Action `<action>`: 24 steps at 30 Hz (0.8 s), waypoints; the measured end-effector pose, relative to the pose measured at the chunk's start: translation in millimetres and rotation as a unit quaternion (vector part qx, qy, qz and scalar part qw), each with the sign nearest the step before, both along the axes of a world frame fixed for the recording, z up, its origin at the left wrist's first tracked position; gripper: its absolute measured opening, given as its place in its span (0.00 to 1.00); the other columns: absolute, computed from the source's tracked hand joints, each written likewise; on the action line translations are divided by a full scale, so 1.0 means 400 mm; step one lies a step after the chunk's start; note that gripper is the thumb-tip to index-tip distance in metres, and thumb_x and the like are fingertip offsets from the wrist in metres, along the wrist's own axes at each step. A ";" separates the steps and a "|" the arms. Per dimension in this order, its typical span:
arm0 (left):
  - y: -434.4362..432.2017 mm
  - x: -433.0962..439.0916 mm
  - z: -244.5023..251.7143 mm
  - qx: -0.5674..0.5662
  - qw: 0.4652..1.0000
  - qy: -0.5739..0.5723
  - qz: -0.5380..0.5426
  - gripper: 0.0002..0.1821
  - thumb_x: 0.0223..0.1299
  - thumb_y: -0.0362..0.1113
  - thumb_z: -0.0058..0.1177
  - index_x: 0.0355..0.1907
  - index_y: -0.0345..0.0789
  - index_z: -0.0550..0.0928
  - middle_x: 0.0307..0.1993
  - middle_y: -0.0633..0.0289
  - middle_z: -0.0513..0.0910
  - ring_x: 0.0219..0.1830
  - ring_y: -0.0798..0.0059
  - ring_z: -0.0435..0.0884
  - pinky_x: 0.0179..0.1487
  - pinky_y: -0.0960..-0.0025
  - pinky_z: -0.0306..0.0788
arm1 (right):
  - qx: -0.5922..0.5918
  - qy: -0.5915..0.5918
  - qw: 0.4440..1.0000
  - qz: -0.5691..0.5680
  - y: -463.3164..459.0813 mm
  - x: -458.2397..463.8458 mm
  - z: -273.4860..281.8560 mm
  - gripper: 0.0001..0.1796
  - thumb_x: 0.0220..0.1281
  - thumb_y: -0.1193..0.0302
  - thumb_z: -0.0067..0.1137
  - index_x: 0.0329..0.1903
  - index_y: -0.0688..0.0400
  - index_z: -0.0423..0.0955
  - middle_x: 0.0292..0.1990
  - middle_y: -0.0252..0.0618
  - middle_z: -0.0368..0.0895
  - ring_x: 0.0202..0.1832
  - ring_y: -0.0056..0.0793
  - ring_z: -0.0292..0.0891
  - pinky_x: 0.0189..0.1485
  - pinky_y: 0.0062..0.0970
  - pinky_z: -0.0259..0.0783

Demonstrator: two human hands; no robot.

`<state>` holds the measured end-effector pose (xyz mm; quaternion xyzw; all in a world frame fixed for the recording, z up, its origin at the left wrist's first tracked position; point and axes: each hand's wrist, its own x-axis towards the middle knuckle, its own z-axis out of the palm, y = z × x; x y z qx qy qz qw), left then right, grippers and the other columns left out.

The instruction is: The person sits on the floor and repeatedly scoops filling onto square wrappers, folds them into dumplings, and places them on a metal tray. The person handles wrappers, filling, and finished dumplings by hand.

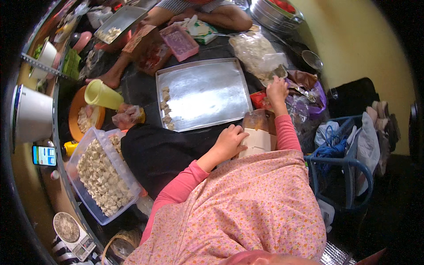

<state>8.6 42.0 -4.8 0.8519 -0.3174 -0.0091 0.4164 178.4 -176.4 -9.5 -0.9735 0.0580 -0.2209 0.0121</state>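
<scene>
My left hand lies at the left edge of several pale square dough wrappers, its fingers bent against them. The wrappers are laid out close before my body, by a clear plastic piece. My right hand reaches forward to a small clear tub beside a plastic bag of pale food. What its fingertips hold is too small to tell. Ahead of me lies a rectangular metal tray with a row of small folded dumplings along its left side.
At my left stands a clear plastic box of many dumplings. Beyond it are an orange bowl and a yellow-green cup. Another person's legs are at the far side. A blue plastic basket and purple bag sit right.
</scene>
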 end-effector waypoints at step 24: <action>-0.086 0.028 0.044 0.120 0.993 0.008 -0.008 0.32 0.36 0.37 0.68 0.50 0.34 0.74 0.46 0.56 0.71 0.48 0.58 0.72 0.49 0.63 0.70 | 0.029 0.125 0.982 0.136 -0.180 0.087 -0.094 0.09 0.54 0.71 0.48 0.32 0.59 0.78 0.35 0.46 0.80 0.35 0.47 0.79 0.37 0.43 0.73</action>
